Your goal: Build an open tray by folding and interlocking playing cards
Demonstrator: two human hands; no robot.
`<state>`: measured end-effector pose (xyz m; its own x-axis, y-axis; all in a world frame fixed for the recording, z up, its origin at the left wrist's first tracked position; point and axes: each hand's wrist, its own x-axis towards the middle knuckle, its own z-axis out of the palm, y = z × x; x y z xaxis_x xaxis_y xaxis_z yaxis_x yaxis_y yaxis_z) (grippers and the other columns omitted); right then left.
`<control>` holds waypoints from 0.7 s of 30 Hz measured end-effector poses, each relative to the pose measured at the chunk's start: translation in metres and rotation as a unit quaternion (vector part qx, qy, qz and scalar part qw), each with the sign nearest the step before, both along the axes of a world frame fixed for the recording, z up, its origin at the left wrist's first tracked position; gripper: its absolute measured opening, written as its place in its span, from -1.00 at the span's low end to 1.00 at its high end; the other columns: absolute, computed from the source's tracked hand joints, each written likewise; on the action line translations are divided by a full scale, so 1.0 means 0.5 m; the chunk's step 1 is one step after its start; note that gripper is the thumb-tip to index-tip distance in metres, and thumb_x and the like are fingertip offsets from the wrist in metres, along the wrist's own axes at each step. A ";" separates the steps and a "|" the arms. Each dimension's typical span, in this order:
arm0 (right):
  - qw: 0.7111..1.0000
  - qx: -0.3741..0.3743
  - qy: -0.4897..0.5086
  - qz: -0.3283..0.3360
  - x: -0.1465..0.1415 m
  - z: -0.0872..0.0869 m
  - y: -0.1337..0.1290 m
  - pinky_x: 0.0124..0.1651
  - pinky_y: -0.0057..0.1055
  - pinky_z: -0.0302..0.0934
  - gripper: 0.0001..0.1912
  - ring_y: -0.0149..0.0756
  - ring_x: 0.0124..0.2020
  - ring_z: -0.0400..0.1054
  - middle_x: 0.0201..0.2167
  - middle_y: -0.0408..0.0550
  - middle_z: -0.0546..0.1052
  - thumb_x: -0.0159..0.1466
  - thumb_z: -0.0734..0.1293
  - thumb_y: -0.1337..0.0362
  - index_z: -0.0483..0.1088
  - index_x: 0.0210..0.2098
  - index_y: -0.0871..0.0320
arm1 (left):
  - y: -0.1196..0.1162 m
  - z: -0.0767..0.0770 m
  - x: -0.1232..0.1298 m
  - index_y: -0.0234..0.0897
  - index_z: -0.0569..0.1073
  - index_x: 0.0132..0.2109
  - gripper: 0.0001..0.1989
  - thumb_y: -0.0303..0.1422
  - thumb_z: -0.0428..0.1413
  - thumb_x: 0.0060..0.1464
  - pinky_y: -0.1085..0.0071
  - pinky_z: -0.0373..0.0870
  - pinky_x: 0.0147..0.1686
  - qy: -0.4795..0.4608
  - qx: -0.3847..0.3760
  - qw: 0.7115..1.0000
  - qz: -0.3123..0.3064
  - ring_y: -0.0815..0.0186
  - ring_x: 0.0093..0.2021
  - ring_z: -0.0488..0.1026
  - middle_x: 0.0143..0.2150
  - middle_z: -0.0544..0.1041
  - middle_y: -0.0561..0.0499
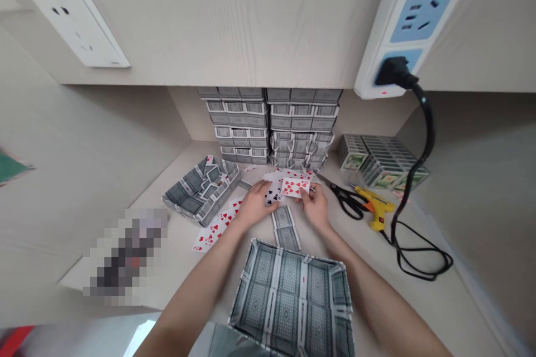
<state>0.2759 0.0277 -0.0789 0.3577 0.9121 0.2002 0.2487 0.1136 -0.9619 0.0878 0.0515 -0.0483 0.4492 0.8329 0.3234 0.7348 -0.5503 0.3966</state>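
My right hand (316, 205) is closed on a playing card (295, 186) with red hearts, held face up above the other cards. My left hand (254, 204) lies with its fingers stretched out at the edge of some face-up club cards (273, 196). Between my forearms, two joined grey-backed cards (286, 227) lie face down on the table. Nearest me stands an open box (288, 290) made of grey-backed cards. Left of my left hand, a fan of heart cards (214, 232) is spread out, partly covered by my arm.
At the left is a card-built tray (184, 201) with loose pieces inside. Stacked card boxes (243, 135) line the back. To the right lie black scissors (349, 201), a yellow glue gun (379, 207) with its black cord, and packs of cards (381, 159). A power strip (406, 39) hangs above.
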 end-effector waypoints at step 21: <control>0.999 0.003 -0.050 -0.007 -0.011 0.005 0.007 -0.51 -0.38 0.19 -0.61 -0.25 -0.59 0.35 -0.61 -0.08 0.47 0.12 0.19 0.06 0.24 -0.16 0.19 | -0.012 0.010 -0.003 -0.33 0.24 0.05 -0.45 -0.18 0.10 -0.08 0.23 0.14 0.06 0.002 -0.010 1.000 0.018 0.16 0.08 0.23 0.05 0.32 -0.18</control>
